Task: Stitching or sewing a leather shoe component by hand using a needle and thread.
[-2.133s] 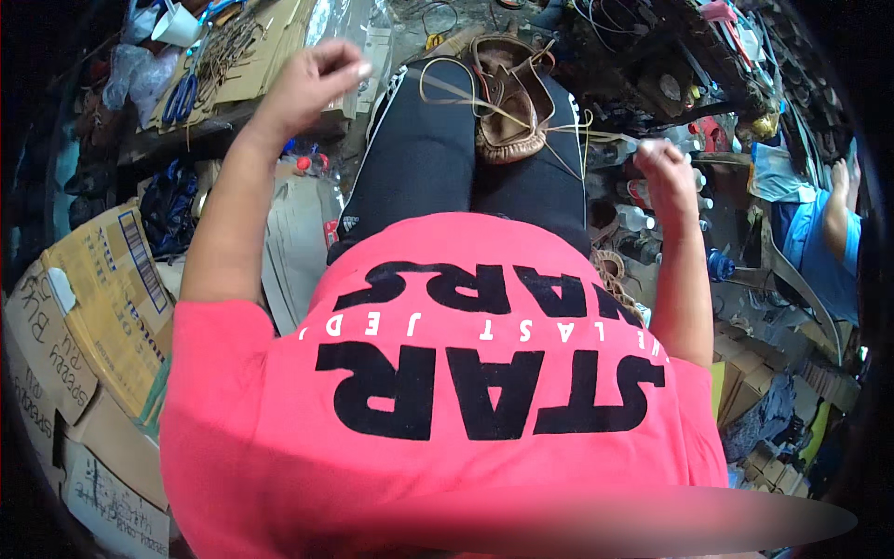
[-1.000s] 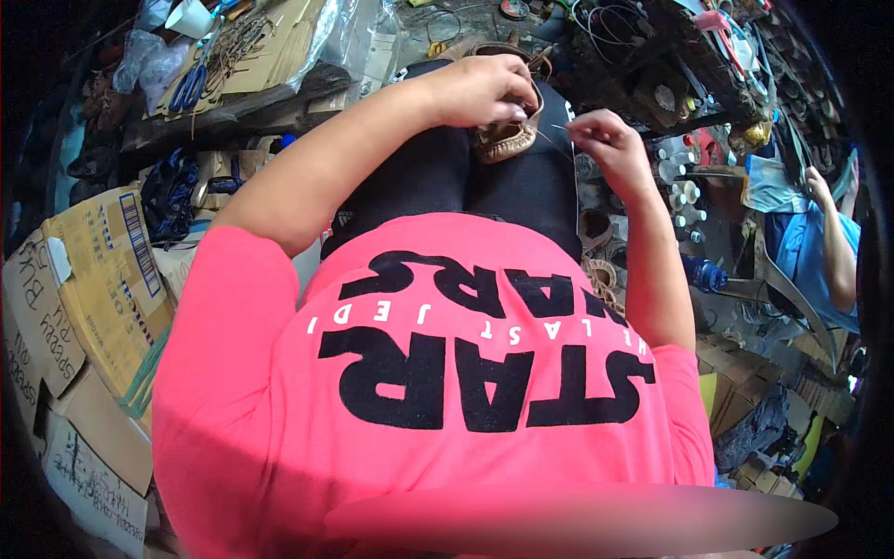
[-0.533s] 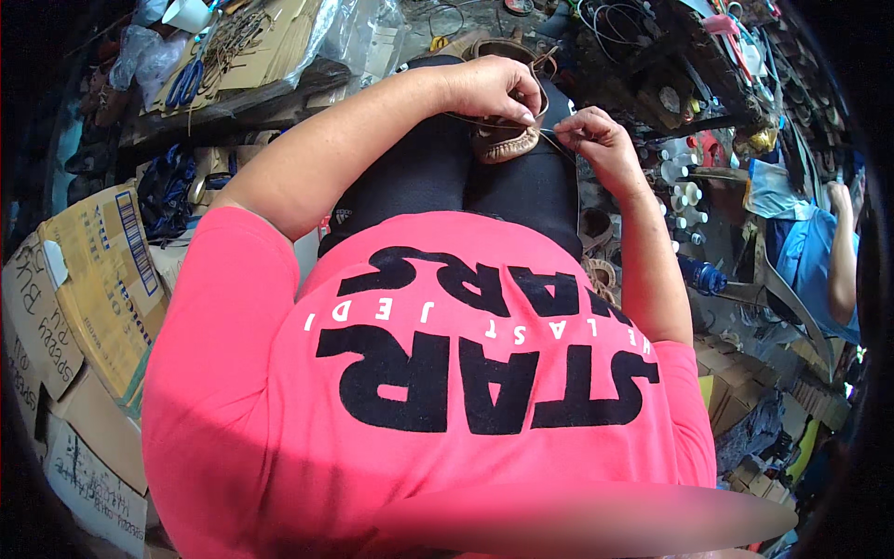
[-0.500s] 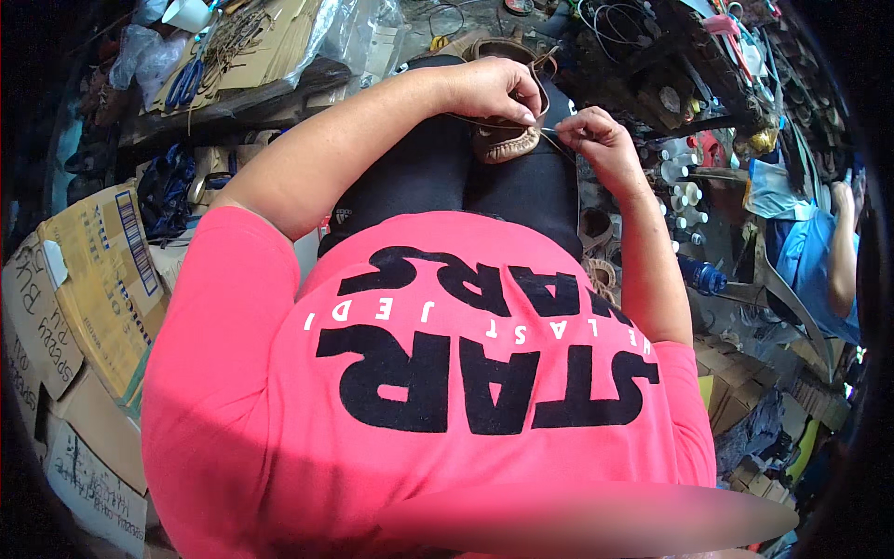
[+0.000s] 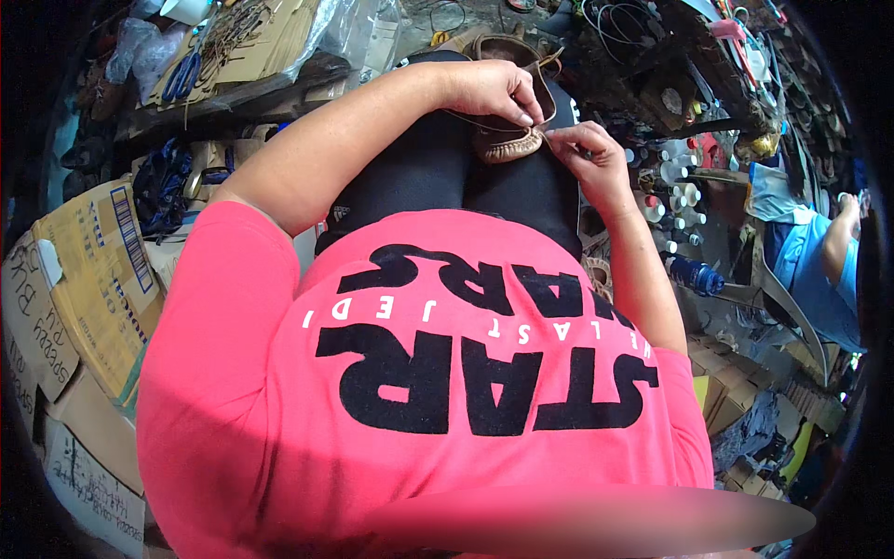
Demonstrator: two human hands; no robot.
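A brown leather moccasin [image 5: 508,147] rests across my thighs, its puckered, stitched toe turned toward me. My left hand [image 5: 501,93] lies over the shoe from the left, thumb and forefinger pinched at the upper edge of the toe seam. From the right, my right hand [image 5: 592,160] reaches to the same seam, its fingertips closed beside the toe. The thin thread between those fingers is hardly visible now. The moccasin's open heel end points away from me, partly covered by my left hand.
Cardboard boxes [image 5: 98,270] are stacked at left. Beyond them, blue-handled scissors [image 5: 182,78] lie on cardboard sheets. Several white-capped bottles [image 5: 687,194] and a blue bottle [image 5: 697,276] stand at right, near another person in a blue shirt [image 5: 812,265]. Cluttered dark wood [image 5: 680,88] lies farther off.
My right hand has moved left and in to the toe seam, closing the gap that the pale thread spanned. My left hand stays at the shoe, nearly unchanged.
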